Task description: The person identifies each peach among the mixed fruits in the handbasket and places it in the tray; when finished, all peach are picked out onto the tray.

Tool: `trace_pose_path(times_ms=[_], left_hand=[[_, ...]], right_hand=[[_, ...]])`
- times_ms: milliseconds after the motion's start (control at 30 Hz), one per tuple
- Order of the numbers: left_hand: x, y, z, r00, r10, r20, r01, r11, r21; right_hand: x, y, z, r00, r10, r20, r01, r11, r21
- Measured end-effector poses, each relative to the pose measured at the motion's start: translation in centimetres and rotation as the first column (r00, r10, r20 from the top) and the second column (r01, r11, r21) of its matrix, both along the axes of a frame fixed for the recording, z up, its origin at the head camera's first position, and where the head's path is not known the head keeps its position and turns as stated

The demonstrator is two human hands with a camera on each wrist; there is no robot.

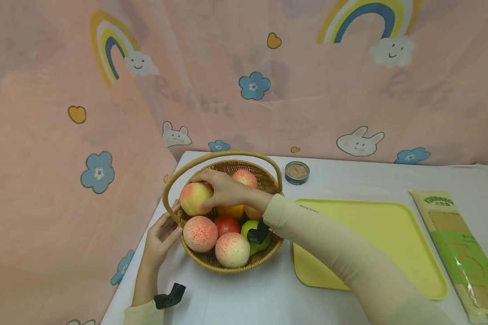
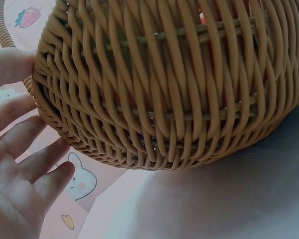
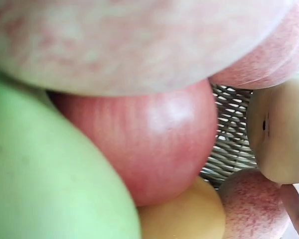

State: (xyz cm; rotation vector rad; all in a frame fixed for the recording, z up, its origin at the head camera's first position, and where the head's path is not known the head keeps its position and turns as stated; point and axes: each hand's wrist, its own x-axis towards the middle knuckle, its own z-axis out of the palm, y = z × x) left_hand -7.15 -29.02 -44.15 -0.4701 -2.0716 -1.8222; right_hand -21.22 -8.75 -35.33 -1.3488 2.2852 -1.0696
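White table (image 1: 236,298), wicker basket (image 1: 211,262) of fruit, right hand (image 1: 221,188) gripping peach (image 1: 194,197)

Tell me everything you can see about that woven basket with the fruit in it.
The wicker basket is round, tan, woven from glossy strands, with one arched handle over it. It stands upright on the white table, left of the yellow tray. It holds peaches, a red apple, a green fruit and an orange one. The left hand rests open against its outer wall; the right hand reaches inside, gripping a peach.
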Motion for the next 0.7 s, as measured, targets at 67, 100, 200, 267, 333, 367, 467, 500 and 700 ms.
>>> trace_pose_path(times_ms=[67, 100, 200, 267, 333, 367, 467, 500, 700], left_hand=[[0.0, 0.0, 0.0, 1.000, -0.003, -0.006, 0.003, 1.000, 0.002], [0.0, 0.0, 0.0, 1.000, -0.003, -0.005, 0.003, 1.000, 0.000], [0.0, 0.0, 0.1, 1.000, -0.004, 0.002, 0.004, 1.000, -0.003], [0.0, 0.0, 0.0, 1.000, -0.007, 0.004, 0.007, 1.000, -0.004], [-0.1, -0.1, -0.1, 1.000, -0.009, 0.006, 0.009, 1.000, -0.010], [-0.1, -0.1, -0.1, 1.000, -0.010, 0.007, 0.010, 1.000, -0.017], [-0.1, -0.1, -0.1, 1.000, -0.008, 0.009, 0.008, 0.999, -0.036], [-0.1, -0.2, -0.1, 1.000, -0.004, 0.012, 0.004, 0.999, -0.045], [0.1, -0.1, 0.1, 1.000, -0.007, -0.007, 0.006, 0.999, -0.042]], right_hand=[[0.1, 0.1, 0.2, 1.000, -0.004, 0.015, 0.005, 1.000, -0.020], [0.2, 0.2, 0.4, 1.000, -0.009, 0.026, 0.010, 1.000, -0.026], [0.4, 0.5, 0.8, 0.998, -0.023, 0.055, 0.025, 0.999, -0.036], [0.5, 1.0, 1.2, 0.996, -0.031, 0.081, 0.035, 0.998, -0.047], [0.5, 1.5, 1.5, 0.994, -0.031, 0.109, 0.039, 0.997, -0.068], [0.6, 1.8, 1.7, 0.991, -0.030, 0.127, 0.040, 0.996, -0.081], [0.8, 2.8, 2.1, 0.985, -0.020, 0.171, 0.042, 0.992, -0.123], [0.9, 3.1, 2.3, 0.983, -0.015, 0.182, 0.041, 0.990, -0.137], [1.9, 5.9, 3.1, 0.982, 0.002, 0.189, 0.035, 0.981, -0.193]])
